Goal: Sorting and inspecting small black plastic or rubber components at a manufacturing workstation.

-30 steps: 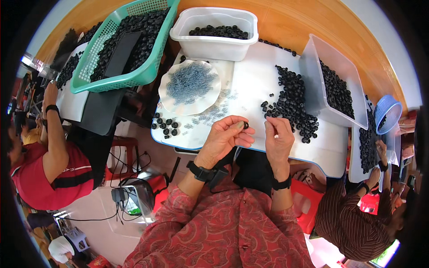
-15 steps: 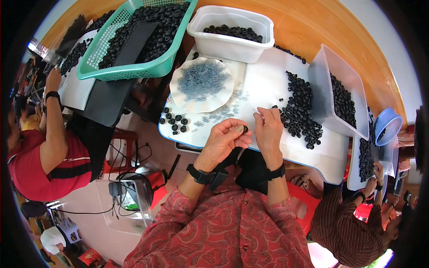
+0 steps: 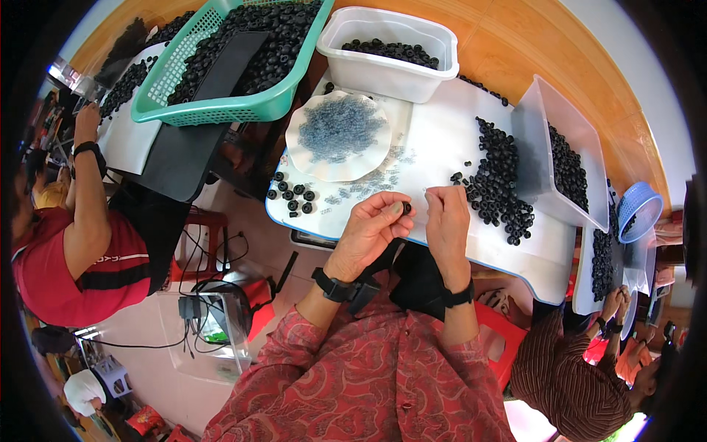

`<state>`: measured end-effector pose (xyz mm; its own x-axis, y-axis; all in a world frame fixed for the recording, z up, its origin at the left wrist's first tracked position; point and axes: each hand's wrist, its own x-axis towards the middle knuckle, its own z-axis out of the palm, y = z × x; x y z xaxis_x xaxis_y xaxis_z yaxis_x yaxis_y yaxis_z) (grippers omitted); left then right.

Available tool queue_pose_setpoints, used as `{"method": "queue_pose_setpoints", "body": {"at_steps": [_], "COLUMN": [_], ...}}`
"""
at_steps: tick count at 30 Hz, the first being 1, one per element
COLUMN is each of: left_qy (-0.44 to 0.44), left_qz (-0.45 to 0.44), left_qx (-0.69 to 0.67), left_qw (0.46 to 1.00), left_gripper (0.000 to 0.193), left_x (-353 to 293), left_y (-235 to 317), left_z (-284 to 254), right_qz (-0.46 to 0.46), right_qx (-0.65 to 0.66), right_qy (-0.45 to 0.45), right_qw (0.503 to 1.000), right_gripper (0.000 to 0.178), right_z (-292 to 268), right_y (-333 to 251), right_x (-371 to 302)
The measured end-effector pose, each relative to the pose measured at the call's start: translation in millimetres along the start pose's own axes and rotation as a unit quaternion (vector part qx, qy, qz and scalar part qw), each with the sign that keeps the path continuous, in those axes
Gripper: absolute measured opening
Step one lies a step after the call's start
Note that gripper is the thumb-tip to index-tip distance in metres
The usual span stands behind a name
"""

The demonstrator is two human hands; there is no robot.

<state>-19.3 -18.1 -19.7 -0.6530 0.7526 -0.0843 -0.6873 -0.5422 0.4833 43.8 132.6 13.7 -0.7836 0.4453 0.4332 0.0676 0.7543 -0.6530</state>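
My left hand (image 3: 377,225) pinches a small round black part (image 3: 406,208) between thumb and fingers, over the table's near edge. Just to its right, my right hand (image 3: 448,221) is closed in a pinch. Something tiny and pale seems to show at those fingertips, too small to name. Beyond my left hand, a scalloped white plate (image 3: 302,158) bears a heap of small bluish-grey wire-like pieces (image 3: 339,129), with more strewn beside it. Several black parts (image 3: 294,195) sit at the table's left corner. Right of my right hand spreads a pile of black parts (image 3: 497,173).
A white tub (image 3: 390,79), a translucent bin (image 3: 532,121) and a green basket (image 3: 213,112) hold black parts. A blue basket (image 3: 639,214) stands far right. Co-workers sit left, in a red shirt (image 3: 81,265), and right, in a striped shirt (image 3: 571,376). Cables (image 3: 199,317) hang lower left.
My right hand's fingers have drawn together into a pinch and its fingertips lie lower. The black part stays in my left hand. The view has shifted slightly.
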Motion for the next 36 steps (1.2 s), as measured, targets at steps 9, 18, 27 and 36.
{"method": "queue_pose_setpoints", "body": {"at_steps": [9, 18, 27, 36], "left_qy": [0.009, 0.018, 0.017, 0.004], "left_qz": [0.002, -0.005, -0.006, -0.027], "left_qx": [0.012, 0.071, 0.116, 0.106], "left_qw": [1.000, 0.997, 0.993, 0.994], "left_gripper": [0.021, 0.023, 0.022, 0.020], "left_x": [3, 2, 3, 4], "left_y": [-6, -10, -13, -17], "left_z": [8, 10, 9, 13], "right_qz": [-0.012, 0.008, 0.011, 0.042], "right_qx": [0.096, 0.106, 0.102, 0.108], "right_qy": [-0.041, -0.075, -0.084, -0.039], "right_qw": [0.994, 0.992, 0.991, 0.993], "right_gripper": [0.005, 0.007, 0.008, 0.011], "right_z": [-21, -25, -28, -24], "right_y": [-21, -15, -10, -11], "right_x": [-25, -29, -29, -29]}}
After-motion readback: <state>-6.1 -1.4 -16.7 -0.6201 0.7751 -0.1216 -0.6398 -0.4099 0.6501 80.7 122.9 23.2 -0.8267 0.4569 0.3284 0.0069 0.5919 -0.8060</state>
